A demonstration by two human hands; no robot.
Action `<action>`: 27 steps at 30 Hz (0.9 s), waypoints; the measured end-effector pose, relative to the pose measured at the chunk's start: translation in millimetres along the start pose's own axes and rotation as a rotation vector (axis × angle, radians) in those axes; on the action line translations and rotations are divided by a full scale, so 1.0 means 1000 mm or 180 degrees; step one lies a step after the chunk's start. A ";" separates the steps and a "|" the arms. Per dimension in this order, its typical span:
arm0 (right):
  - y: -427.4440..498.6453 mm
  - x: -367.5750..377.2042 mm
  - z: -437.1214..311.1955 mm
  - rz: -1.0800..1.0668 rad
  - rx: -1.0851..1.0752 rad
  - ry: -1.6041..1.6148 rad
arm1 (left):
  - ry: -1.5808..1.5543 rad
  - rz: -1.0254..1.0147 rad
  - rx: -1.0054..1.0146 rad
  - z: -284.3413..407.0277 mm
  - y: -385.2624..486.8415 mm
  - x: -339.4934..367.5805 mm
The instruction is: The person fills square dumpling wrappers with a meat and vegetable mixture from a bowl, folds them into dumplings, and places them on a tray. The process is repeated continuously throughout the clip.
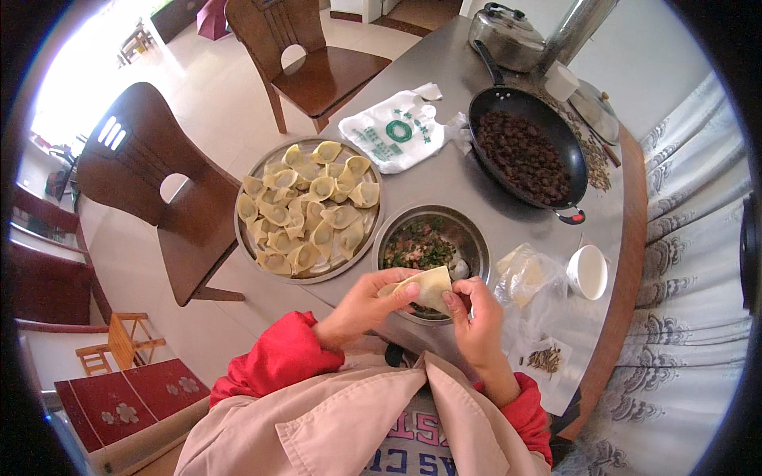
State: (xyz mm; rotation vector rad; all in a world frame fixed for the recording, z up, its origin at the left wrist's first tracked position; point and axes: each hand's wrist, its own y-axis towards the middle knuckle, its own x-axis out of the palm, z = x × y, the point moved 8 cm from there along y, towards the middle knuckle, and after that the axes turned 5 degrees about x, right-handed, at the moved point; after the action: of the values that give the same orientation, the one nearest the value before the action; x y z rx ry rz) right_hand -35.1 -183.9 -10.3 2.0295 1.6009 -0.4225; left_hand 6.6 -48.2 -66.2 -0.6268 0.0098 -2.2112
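A pale yellow dough wrapper (436, 287), partly folded, is held between both hands over a steel bowl (485, 238). My left hand (372, 300) grips its left side, thumb on the near face. My right hand (478, 312) pinches the right edge with thumb and fingertips. Minced filling with chopped greens (419, 244) lies in the bowl, partly hidden by the hands. To the left, a round metal tray (381, 205) carries many folded wontons (321, 188). Right of the bowl, more wrappers (524, 271) lie in a clear plastic bag (550, 282).
A black frying pan (576, 166) of dark brown pieces sits behind the bowl, near a white printed plastic bag (396, 131). At right are a white cup (587, 272) and small brown pieces on paper (545, 359). A kettle (506, 38) stands at the back; wooden chairs (196, 214) flank the table.
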 end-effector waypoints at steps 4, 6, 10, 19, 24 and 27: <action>0.004 -0.003 -0.022 -0.0093 -0.0792 -0.0461 | 0.1141 -0.0459 0.0305 0.030 0.008 -0.006; 0.006 -0.003 -0.025 -0.0172 -0.0747 -0.0441 | 0.1508 -0.0405 0.0457 0.037 0.010 -0.005; 0.008 0.000 -0.006 -0.0520 0.0377 0.0344 | 0.2789 -0.0167 0.1452 0.063 0.010 0.005; 0.014 0.003 0.002 -0.0321 0.0419 0.1036 | 0.3019 0.0333 0.2086 0.078 -0.001 0.015; 0.014 -0.002 -0.013 0.0051 -0.0253 0.0443 | 0.3257 0.0010 0.1534 0.066 0.008 0.009; 0.015 -0.003 -0.014 0.0111 -0.0276 0.0424 | 0.3379 0.0024 0.1919 0.071 0.005 0.011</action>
State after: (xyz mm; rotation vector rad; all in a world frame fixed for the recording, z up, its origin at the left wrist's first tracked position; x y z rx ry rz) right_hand -22.6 -180.9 5.6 2.0539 1.6294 -0.2050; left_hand 35.0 -45.3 0.1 0.8812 -0.1019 -2.1258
